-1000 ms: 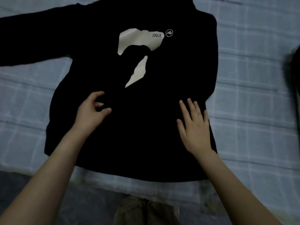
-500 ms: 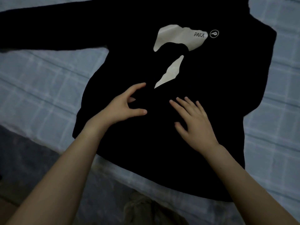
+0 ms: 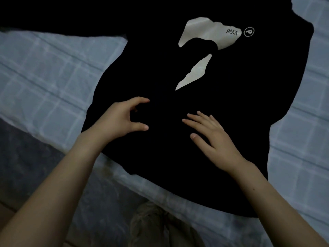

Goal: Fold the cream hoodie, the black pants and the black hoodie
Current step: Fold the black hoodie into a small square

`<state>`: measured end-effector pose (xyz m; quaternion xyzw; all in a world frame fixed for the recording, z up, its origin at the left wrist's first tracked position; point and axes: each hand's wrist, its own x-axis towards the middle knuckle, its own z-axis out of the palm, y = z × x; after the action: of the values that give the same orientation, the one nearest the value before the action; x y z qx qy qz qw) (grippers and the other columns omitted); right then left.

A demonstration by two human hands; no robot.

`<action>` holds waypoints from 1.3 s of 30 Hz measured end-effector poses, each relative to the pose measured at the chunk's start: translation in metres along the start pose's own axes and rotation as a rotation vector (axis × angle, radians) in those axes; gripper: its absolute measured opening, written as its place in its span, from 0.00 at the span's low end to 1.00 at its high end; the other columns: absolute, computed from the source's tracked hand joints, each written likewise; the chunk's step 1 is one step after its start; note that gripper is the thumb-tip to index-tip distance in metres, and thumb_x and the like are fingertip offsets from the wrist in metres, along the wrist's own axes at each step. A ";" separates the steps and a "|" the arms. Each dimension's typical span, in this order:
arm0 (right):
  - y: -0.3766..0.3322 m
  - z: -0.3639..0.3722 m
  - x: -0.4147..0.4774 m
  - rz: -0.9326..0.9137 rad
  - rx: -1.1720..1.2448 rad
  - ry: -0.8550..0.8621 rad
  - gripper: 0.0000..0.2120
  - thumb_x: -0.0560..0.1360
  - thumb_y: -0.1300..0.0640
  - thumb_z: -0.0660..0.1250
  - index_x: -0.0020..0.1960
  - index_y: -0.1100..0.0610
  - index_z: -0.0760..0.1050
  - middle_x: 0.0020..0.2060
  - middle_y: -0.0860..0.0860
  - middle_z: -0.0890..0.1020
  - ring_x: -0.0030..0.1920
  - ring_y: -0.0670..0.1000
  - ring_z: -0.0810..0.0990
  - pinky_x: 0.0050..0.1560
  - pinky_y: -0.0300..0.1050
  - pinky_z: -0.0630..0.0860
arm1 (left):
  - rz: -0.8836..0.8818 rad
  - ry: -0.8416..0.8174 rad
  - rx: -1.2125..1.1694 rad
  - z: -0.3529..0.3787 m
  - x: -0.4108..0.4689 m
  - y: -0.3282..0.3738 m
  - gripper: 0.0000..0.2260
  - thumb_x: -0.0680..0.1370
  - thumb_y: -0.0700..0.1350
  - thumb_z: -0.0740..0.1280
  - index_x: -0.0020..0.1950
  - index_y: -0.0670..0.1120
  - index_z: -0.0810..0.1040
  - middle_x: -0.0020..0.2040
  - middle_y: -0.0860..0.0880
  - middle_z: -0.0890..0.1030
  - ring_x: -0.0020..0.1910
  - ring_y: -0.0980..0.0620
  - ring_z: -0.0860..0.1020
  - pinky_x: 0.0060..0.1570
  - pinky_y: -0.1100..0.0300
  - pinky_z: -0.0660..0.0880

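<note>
The black hoodie (image 3: 222,107) lies spread flat on the bed, its white print and the word PAKA facing up. One sleeve stretches out to the upper left. My left hand (image 3: 122,118) hovers over the lower left of the body, fingers curled and apart, holding nothing. My right hand (image 3: 211,138) lies flat on the fabric near the hem, fingers spread. The cream hoodie and the black pants are out of view.
A pale blue checked sheet (image 3: 44,82) covers the bed around the hoodie. The bed's edge runs diagonally at the lower left, with a dark floor or rug (image 3: 26,157) below it. Khaki fabric (image 3: 160,227) shows at the bottom centre.
The view has swung left, so the hoodie now sits further right in the frame. Both hands have come closer together over the lower middle of the hoodie.
</note>
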<state>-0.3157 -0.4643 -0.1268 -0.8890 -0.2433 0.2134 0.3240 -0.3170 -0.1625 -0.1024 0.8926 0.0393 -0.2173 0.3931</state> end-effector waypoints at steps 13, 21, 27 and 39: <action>0.059 -0.062 0.037 0.382 -0.466 0.612 0.28 0.81 0.46 0.52 0.80 0.50 0.60 0.79 0.54 0.61 0.80 0.61 0.53 0.77 0.62 0.48 | 0.419 0.172 0.738 0.108 0.074 0.083 0.28 0.82 0.58 0.50 0.81 0.51 0.54 0.81 0.50 0.53 0.80 0.48 0.49 0.78 0.45 0.45; 0.086 -0.028 0.043 0.410 -0.618 0.474 0.28 0.81 0.42 0.50 0.80 0.46 0.58 0.80 0.55 0.58 0.80 0.62 0.48 0.77 0.66 0.44 | 0.412 0.251 0.678 0.126 0.092 0.043 0.25 0.82 0.55 0.52 0.80 0.53 0.58 0.80 0.51 0.59 0.80 0.51 0.53 0.77 0.46 0.49; 0.084 -0.027 0.045 0.436 -0.628 0.425 0.29 0.81 0.42 0.49 0.81 0.47 0.55 0.81 0.55 0.55 0.80 0.63 0.46 0.77 0.66 0.42 | 0.404 0.223 0.682 0.124 0.093 0.046 0.26 0.81 0.54 0.52 0.80 0.52 0.58 0.80 0.50 0.59 0.79 0.50 0.55 0.77 0.44 0.51; 0.068 -0.036 0.046 0.497 -0.655 0.357 0.29 0.80 0.44 0.52 0.80 0.48 0.59 0.79 0.57 0.60 0.79 0.65 0.51 0.76 0.68 0.48 | 0.402 0.200 0.622 0.122 0.095 0.049 0.28 0.77 0.54 0.58 0.78 0.52 0.63 0.78 0.49 0.64 0.77 0.49 0.62 0.74 0.43 0.57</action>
<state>-0.2403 -0.5006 -0.1581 -0.9991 -0.0175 0.0395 0.0012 -0.2627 -0.2936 -0.1815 0.9759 -0.1661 -0.0495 0.1322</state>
